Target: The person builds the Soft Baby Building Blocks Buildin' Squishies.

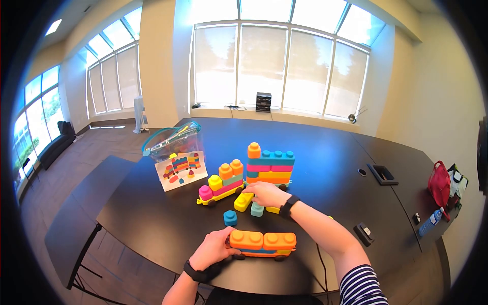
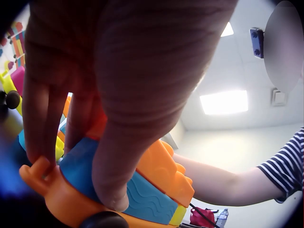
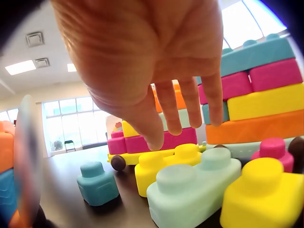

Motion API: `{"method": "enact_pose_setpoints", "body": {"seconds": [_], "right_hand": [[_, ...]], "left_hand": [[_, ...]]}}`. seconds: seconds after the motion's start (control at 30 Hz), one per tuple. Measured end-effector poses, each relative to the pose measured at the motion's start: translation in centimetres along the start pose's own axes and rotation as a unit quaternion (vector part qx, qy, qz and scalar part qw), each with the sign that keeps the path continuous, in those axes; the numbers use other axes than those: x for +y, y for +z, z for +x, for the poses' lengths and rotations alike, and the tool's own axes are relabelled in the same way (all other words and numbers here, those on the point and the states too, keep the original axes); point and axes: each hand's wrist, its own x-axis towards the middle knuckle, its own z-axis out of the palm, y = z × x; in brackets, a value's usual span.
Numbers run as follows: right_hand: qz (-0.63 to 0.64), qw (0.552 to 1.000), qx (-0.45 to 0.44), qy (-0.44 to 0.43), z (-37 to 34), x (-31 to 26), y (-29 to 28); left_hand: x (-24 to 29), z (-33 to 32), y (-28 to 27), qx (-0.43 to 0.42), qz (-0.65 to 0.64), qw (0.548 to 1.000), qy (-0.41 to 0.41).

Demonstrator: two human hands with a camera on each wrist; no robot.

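Note:
My left hand [image 1: 216, 246] grips the rear end of a toy block wagon [image 1: 262, 239], with orange blocks on top of a blue and yellow layer. In the left wrist view the thumb presses a blue block [image 2: 147, 194], while fingers reach round the other side, near an orange hitch loop [image 2: 35, 176]. Above several loose blocks hovers my right hand [image 1: 270, 194], its fingers extended downward with nothing between them. Below it lie a yellow block [image 3: 152, 173], a pale green block [image 3: 192, 190] and another yellow block [image 3: 261, 199]. A small blue block [image 1: 230, 218] stands apart to the left.
Behind the loose blocks stand a low stepped wagon [image 1: 221, 189] and a taller stacked wagon [image 1: 270, 168]. A clear bag [image 1: 175, 140] with a picture card [image 1: 182, 170] sits back left. To the right are a cable box [image 1: 364, 234], water bottle [image 1: 431, 222] and red bag [image 1: 439, 184].

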Motion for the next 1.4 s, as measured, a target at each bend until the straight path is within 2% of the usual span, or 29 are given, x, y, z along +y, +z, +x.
{"method": "enact_pose_setpoints", "body": {"seconds": [0.07, 0.17, 0.27, 0.37, 0.47, 0.5, 0.53, 0.7, 0.8, 0.83, 0.93, 1.03, 1.13, 1.23, 1.4], "right_hand": [[-0.002, 1.0, 0.0, -0.011, 1.5, -0.2, 1.1], [-0.051, 0.994, -0.086, 0.036, 3.1, -0.7, 1.7], [-0.038, 0.994, -0.096, 0.036, 3.9, 0.1, 2.6], [-0.087, 0.992, -0.088, 0.011, 3.6, 0.5, 3.0], [-0.007, 0.999, 0.016, -0.051, 2.5, 0.1, 1.0], [0.043, 0.998, 0.039, -0.013, 1.6, -0.6, -0.3], [0.056, 0.995, 0.075, -0.03, 0.8, -1.6, -1.7], [0.132, 0.978, 0.144, -0.07, -4.3, -6.7, -5.8], [0.109, 0.982, 0.139, -0.068, -8.0, -11.0, -6.2], [0.067, 0.987, 0.13, -0.062, -8.9, -12.2, -6.2], [0.05, 0.99, 0.125, -0.046, -10.7, -13.8, -4.8], [0.011, 0.989, 0.142, -0.047, -11.4, -13.9, -3.1], [0.006, 0.985, 0.167, -0.04, -11.4, -13.7, -2.0], [-0.018, 0.987, 0.156, -0.027, -11.6, -14.1, -1.8], [-0.044, 0.987, 0.156, -0.013, -11.9, -14.8, -1.3]], "left_hand": [[0.1, 0.0, -0.1, -0.007, -0.002, 1.0, -0.005], [-0.6, 0.2, 0.2, -0.006, -0.007, 1.0, 0.005], [0.0, 0.1, -0.1, -0.007, -0.012, 1.0, -0.003], [-0.2, 0.1, 0.1, 0.001, -0.013, 1.0, 0.007], [-0.2, 0.2, 0.1, 0.001, -0.003, 1.0, 0.004], [-0.2, 0.2, 0.2, 0.002, 0.004, 1.0, 0.002], [-0.1, 0.2, 0.2, 0.001, 0.01, 1.0, -0.002], [0.8, 0.2, 0.2, -0.004, 0.02, 1.0, -0.012], [-0.2, 0.1, 0.9, 0.008, -0.013, 1.0, 0.009], [-0.4, 0.1, 1.0, 0.012, -0.008, 0.999, 0.03], [0.6, 0.2, 0.3, -0.014, -0.06, 0.998, -0.01], [0.7, 0.1, 0.5, 0.008, -0.185, 0.983, -0.005], [0.5, 0.2, 0.6, 0.02, -0.159, 0.987, 0.011], [0.2, 0.3, 0.8, 0.037, -0.138, 0.989, 0.037], [1.1, 0.1, 0.4, 0.033, -0.123, 0.992, 0.014]]}}
